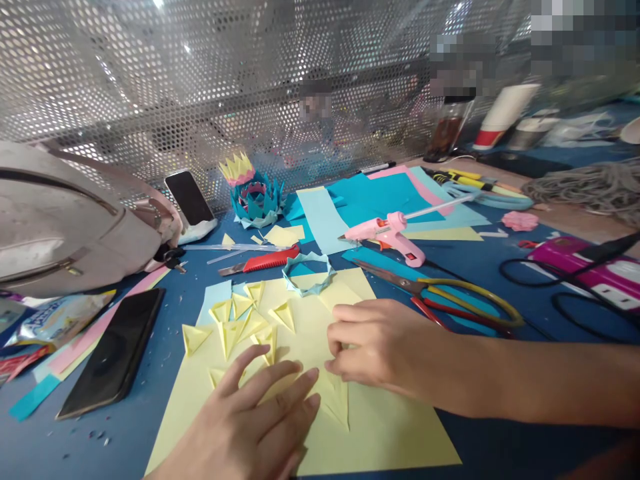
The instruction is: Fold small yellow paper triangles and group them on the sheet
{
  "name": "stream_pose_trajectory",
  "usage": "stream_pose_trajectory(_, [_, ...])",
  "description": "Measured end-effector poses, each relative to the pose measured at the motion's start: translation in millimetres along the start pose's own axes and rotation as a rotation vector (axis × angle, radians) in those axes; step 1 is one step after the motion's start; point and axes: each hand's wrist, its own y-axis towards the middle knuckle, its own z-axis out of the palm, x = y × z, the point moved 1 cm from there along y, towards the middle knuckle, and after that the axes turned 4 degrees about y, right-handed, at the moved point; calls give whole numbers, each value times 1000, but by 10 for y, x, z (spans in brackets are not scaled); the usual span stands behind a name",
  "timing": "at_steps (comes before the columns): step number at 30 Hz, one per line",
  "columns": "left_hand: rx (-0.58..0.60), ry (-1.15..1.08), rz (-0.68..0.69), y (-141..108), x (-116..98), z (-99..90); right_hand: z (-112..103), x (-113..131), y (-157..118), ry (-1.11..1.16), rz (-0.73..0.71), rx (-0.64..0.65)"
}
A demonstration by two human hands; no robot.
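Yellow folded triangles (229,337) lay toward the far-left corner of a sheet (395,433); the left hand (253,413) spread its fingers, the right hand (377,343) curled, its grip hidden from me. Lettering on the wrapper (60,320) was unreadable.

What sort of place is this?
Probably an improvised papercraft spot at a blue table: folded yellow paper pieces, a pink glue gun and a pair of scissors show it.
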Motion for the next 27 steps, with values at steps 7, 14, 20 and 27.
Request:
stream_pose_trajectory(7, [7,-23,0,22,15,-16,35,-21,-29,109,110,0])
stream_pose_trajectory(14, [10,-14,8,12,23,4,56,-44,-26,208,150,14])
stream_pose_trajectory(20, [-11,40,10,94,-14,-102,56,-49,-22,234,178,25])
stream_pose_trajectory(27, [122,135,94,103,-68,-189,47,-36,-33,216,161,17])
